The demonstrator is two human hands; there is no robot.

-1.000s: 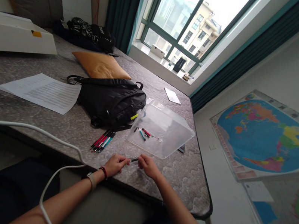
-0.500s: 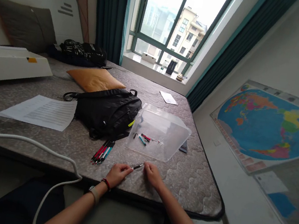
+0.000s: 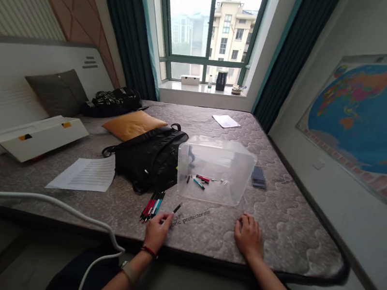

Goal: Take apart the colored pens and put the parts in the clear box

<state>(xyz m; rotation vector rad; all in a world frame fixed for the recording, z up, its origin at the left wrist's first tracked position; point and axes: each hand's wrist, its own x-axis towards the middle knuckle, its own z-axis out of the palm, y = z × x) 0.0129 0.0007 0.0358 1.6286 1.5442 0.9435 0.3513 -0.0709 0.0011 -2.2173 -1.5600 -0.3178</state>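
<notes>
My left hand [image 3: 157, 231] pinches a dark pen [image 3: 177, 207] between thumb and fingers, just above the mattress near its front edge. Close beside it, to the left, lies a bunch of red, black and blue pens [image 3: 152, 205]. My right hand [image 3: 250, 235] rests on the mattress [image 3: 293, 229] farther right, fingers loosely apart and holding nothing visible. Beyond both hands, a clear plastic box [image 3: 210, 197] lies on its side with its opening towards me. Inside it are a blue pen [image 3: 199, 184], a red pen [image 3: 203, 179] and other small pieces.
A black backpack [image 3: 152, 158] lies left of the box, near a printed sheet [image 3: 82, 174] and an orange cushion [image 3: 135, 126]. A white cable [image 3: 59, 203] crosses the front left edge. A dark flat object [image 3: 259, 177], blurred, lies right of the box.
My right hand has left the pen and moved right onto the mattress. The pen stays in my left hand, now nearer the bunch and tilted more upward. The camera view has levelled.
</notes>
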